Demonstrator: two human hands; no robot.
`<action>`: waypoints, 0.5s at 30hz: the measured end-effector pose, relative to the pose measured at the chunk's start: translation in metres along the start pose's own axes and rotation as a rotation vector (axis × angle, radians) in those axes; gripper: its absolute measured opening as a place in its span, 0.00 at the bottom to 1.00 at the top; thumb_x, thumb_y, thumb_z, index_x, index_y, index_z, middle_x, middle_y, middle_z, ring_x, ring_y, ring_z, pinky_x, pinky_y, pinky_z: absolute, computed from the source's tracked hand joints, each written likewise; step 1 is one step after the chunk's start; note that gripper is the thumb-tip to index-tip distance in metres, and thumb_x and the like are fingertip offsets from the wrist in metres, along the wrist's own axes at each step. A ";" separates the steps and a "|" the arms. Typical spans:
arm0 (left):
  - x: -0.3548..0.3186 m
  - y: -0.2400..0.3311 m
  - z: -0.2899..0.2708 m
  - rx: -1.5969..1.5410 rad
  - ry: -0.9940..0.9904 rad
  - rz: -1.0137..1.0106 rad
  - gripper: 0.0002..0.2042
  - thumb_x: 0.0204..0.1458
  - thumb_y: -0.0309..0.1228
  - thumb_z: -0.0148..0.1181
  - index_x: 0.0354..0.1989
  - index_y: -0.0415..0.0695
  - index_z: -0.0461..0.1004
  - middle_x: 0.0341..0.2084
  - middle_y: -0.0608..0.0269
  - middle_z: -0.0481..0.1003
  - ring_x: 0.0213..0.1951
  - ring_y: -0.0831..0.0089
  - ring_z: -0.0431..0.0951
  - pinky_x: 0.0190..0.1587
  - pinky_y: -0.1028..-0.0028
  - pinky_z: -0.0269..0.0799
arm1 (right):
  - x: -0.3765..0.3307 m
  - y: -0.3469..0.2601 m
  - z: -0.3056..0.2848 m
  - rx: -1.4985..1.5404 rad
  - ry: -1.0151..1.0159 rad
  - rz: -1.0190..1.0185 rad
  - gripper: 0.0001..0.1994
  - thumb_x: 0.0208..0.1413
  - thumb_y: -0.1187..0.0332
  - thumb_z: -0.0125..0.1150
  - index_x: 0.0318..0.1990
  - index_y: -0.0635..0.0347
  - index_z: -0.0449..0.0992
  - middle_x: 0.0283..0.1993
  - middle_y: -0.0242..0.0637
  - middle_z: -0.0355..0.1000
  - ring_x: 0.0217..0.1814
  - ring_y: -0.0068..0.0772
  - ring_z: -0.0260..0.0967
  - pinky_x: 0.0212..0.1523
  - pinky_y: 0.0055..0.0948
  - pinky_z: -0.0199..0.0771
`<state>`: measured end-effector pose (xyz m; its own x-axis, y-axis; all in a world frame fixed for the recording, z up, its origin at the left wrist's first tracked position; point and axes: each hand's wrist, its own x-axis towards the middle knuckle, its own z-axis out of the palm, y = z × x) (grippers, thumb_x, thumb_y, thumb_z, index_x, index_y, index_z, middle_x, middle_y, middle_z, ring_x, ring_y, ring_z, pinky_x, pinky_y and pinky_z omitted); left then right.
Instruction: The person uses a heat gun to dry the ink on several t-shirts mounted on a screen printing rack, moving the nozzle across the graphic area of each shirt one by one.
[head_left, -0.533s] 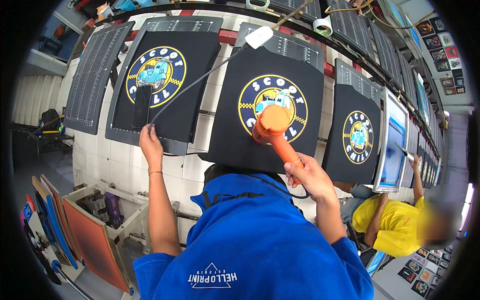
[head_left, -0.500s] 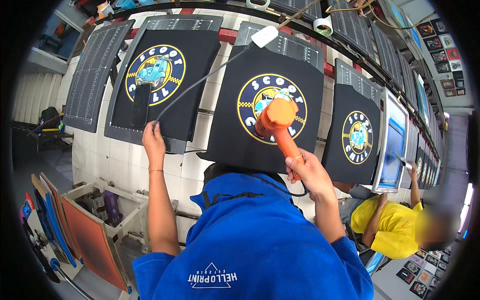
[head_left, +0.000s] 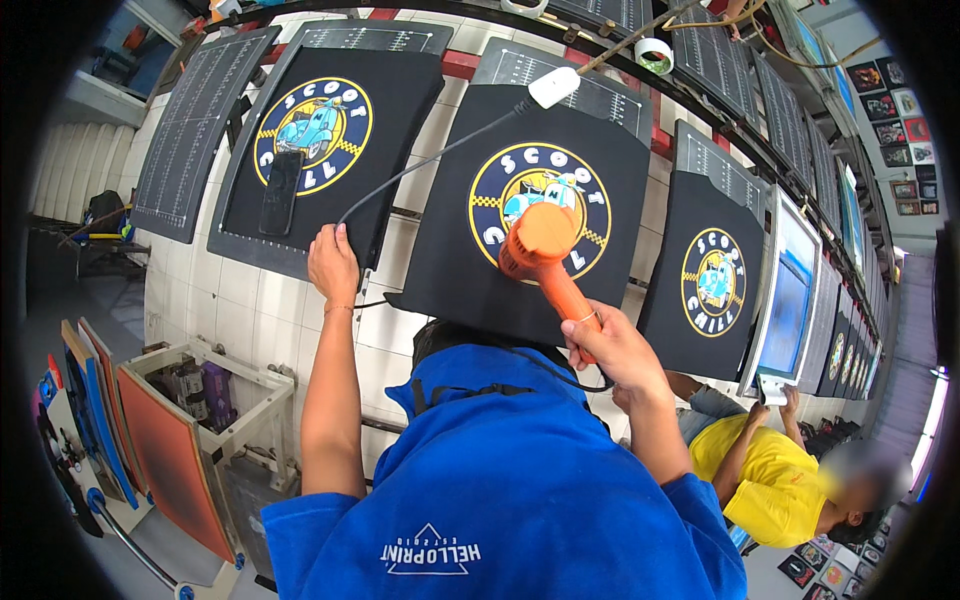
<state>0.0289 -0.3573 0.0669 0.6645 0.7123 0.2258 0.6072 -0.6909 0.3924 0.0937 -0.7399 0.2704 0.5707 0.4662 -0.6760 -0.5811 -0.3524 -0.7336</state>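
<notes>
My right hand (head_left: 622,352) is wrapped round the handle of an orange heat gun (head_left: 550,245). The heat gun hangs over the round printed design (head_left: 500,190) on a black fabric panel (head_left: 450,270), covering part of it. My left hand (head_left: 334,262) is closed on a dark cord (head_left: 420,160) by the near edge of the left panel. The cord stretches up to a white power socket (head_left: 553,88) above the middle panel. A black phone (head_left: 281,195) lies on the left black panel (head_left: 395,115), overlapping its round design (head_left: 345,115).
Further right lies another printed black panel (head_left: 690,345). Beyond it, a co-worker in a yellow shirt (head_left: 775,480) has both hands at the near end of a framed screen (head_left: 785,300). A bare grey board (head_left: 195,140) stands far left. Frames (head_left: 170,450) lean against a metal cart (head_left: 255,430).
My left hand has shifted right and slightly away from me with the cord. The heat gun has moved slightly left. The co-worker's hands have come to the screen's near end.
</notes>
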 end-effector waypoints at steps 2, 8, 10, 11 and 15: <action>-0.001 0.000 0.001 0.033 0.009 0.021 0.16 0.64 0.41 0.47 0.36 0.39 0.73 0.34 0.50 0.76 0.39 0.49 0.75 0.42 0.56 0.69 | -0.002 0.000 -0.009 -0.018 -0.033 0.026 0.14 0.61 0.62 0.60 0.46 0.64 0.70 0.29 0.27 0.69 0.25 0.16 0.69 0.27 0.18 0.71; -0.001 0.004 0.004 0.060 0.059 0.048 0.17 0.64 0.41 0.47 0.31 0.39 0.71 0.31 0.50 0.75 0.38 0.50 0.75 0.41 0.55 0.68 | 0.000 0.007 -0.009 -0.006 -0.019 -0.034 0.14 0.61 0.62 0.61 0.46 0.63 0.70 0.29 0.27 0.69 0.26 0.16 0.69 0.26 0.18 0.71; -0.002 0.002 0.004 0.066 0.060 0.038 0.17 0.64 0.41 0.47 0.31 0.39 0.71 0.31 0.50 0.75 0.38 0.50 0.75 0.41 0.55 0.68 | -0.003 0.004 -0.014 -0.014 -0.044 -0.004 0.14 0.61 0.62 0.61 0.46 0.64 0.70 0.29 0.27 0.69 0.26 0.16 0.68 0.26 0.18 0.71; -0.001 0.003 0.004 0.069 0.052 0.032 0.17 0.64 0.41 0.47 0.31 0.39 0.71 0.31 0.50 0.75 0.38 0.50 0.74 0.41 0.55 0.68 | -0.005 0.003 -0.018 -0.024 -0.048 0.018 0.14 0.61 0.61 0.61 0.46 0.64 0.70 0.29 0.27 0.68 0.26 0.16 0.68 0.26 0.18 0.71; 0.000 0.004 0.004 0.067 0.056 0.035 0.18 0.64 0.42 0.47 0.30 0.39 0.71 0.31 0.49 0.75 0.38 0.49 0.74 0.41 0.55 0.68 | 0.003 0.010 -0.020 -0.037 -0.007 -0.067 0.15 0.61 0.61 0.61 0.46 0.63 0.71 0.28 0.27 0.69 0.26 0.16 0.69 0.27 0.18 0.71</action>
<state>0.0332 -0.3611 0.0648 0.6615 0.6920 0.2891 0.6131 -0.7210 0.3229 0.1011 -0.7582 0.2599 0.6036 0.4954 -0.6247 -0.5194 -0.3501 -0.7795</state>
